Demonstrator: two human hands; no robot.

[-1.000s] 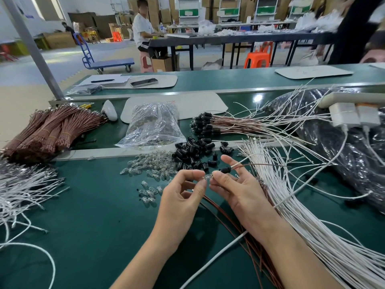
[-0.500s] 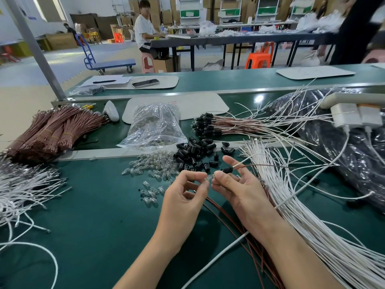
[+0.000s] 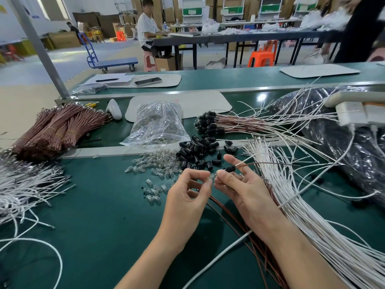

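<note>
My left hand (image 3: 187, 197) pinches a small clear bulb (image 3: 212, 176) between thumb and forefinger over the green bench (image 3: 93, 215). My right hand (image 3: 243, 188) holds a black socket (image 3: 229, 169) with a white and a brown wire (image 3: 270, 163) running off to the right, and its thumb tip touches the bulb's base. Loose clear bulbs (image 3: 154, 165) lie just left of my hands. A heap of black sockets (image 3: 198, 150) lies behind them.
White wires (image 3: 308, 215) fan out at the right, and finished socket leads (image 3: 229, 124) lie behind. A clear bag of bulbs (image 3: 156, 124), brown wire bundles (image 3: 56, 128), more white wires (image 3: 25, 184) at the left, a black bag (image 3: 343, 147) and white chargers (image 3: 352, 115) surround the spot.
Both hands stay in nearly the same place. The bulb and the socket have been worked a little closer between my fingertips.
</note>
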